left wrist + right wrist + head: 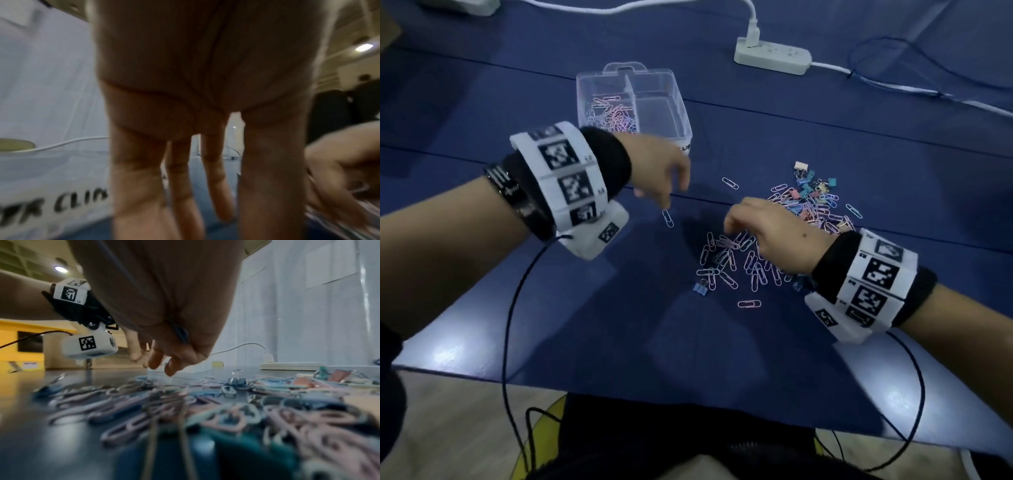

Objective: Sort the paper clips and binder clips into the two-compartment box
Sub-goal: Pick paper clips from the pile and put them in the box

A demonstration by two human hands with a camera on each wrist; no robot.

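Blue table: box half-filled; left hand loose, empty, right hand curled over paper clips nearer than box, grip unclear; advise pinching clips singly.

Blue table — pale floor, yellow wall, ceiling lamp

The box front reads partly "CLI" in black.

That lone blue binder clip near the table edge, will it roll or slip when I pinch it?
The blue binder clip looks small and angular, so it will probably not roll. It lies apart from the paper clips, so probably nothing snags.
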